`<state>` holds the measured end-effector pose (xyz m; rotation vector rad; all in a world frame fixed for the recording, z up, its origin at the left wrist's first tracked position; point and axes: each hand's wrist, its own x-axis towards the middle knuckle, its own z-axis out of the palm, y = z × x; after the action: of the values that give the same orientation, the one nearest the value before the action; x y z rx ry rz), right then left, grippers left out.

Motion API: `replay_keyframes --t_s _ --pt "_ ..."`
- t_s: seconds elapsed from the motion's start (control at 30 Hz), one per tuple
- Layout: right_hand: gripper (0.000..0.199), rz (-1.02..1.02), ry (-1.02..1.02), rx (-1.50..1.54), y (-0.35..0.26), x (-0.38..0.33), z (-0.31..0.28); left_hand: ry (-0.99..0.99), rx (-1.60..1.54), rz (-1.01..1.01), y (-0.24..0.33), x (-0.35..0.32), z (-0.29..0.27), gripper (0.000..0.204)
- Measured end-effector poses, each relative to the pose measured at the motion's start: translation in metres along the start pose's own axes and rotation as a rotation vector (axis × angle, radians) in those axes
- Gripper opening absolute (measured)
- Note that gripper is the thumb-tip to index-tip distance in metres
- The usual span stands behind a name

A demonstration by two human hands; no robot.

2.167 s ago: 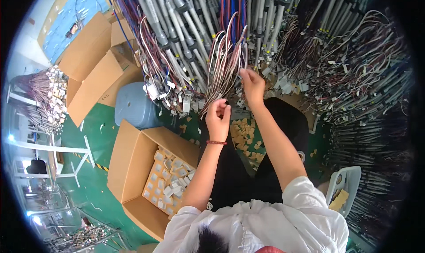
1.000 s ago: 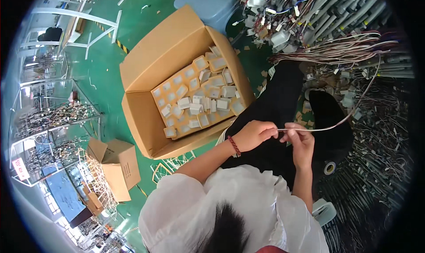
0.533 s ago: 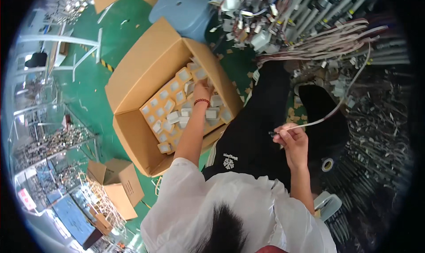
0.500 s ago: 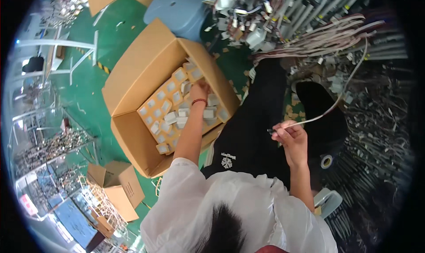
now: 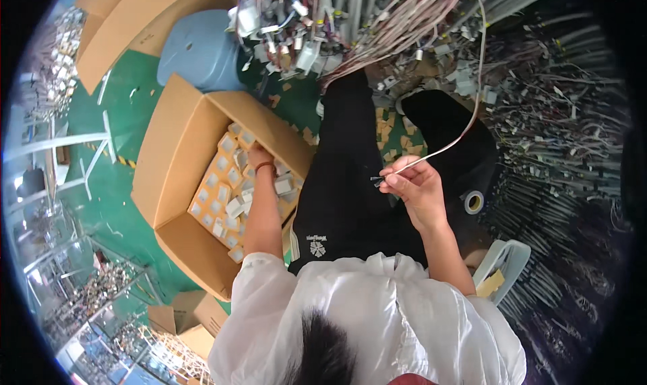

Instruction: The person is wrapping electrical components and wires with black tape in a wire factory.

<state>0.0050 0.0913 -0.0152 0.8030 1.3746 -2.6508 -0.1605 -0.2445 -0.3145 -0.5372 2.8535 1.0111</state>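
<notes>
The right hand (image 5: pixel 414 186) was pinching a pale wire (image 5: pixel 480 61) between thumb and fingers, above the black trousers (image 5: pixel 344 136), with the wire's dark end poking out just past the fingertips. From that grip the wire curved away to the right and rose toward a loose wire bundle (image 5: pixel 411 28) beyond the knees. The left hand (image 5: pixel 261 157) reached down into an open cardboard box (image 5: pixel 165 156) on the person's left, among white plastic parts (image 5: pixel 236 206); its fingers were largely hidden there, so whether they gripped anything could not be told. The box stood on the green floor (image 5: pixel 121 129), near a blue-grey stool (image 5: pixel 195 45). Small tan pieces (image 5: pixel 384 125) lay scattered between the legs, and a roll of tape (image 5: pixel 474 202) showed beside the right leg.
</notes>
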Motion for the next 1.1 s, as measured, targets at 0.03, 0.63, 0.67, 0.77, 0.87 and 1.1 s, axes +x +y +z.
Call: replay_keyframes --t_s 0.03,0.63,0.67,0.77,0.87,1.1 --pt "0.013 0.001 -0.003 0.002 -0.001 -0.002 -0.002 -0.059 -0.026 -0.04 -0.002 -0.002 -0.015 0.025" --pt "0.015 -0.587 -0.135 -0.463 -0.029 -0.05 0.008 -0.708 -0.914 0.912 0.25 -0.236 -0.132 0.07" --pt "0.017 -0.658 -0.133 -0.557 -0.03 -0.052 0.006 -0.692 -0.915 0.912 0.251 -0.237 -0.13 0.071" --pt "0.022 -0.757 -0.09 -0.635 -0.033 -0.061 0.004 -0.663 -0.895 0.974 0.257 -0.24 -0.128 0.073" --pt "0.023 -0.894 -0.087 -0.716 -0.035 -0.06 0.003 -0.607 -0.872 0.99 0.259 -0.244 -0.129 0.075" --pt "0.024 -1.043 -0.123 -0.822 -0.035 -0.065 0.0 -0.56 -0.754 1.017 0.263 -0.248 -0.134 0.078"
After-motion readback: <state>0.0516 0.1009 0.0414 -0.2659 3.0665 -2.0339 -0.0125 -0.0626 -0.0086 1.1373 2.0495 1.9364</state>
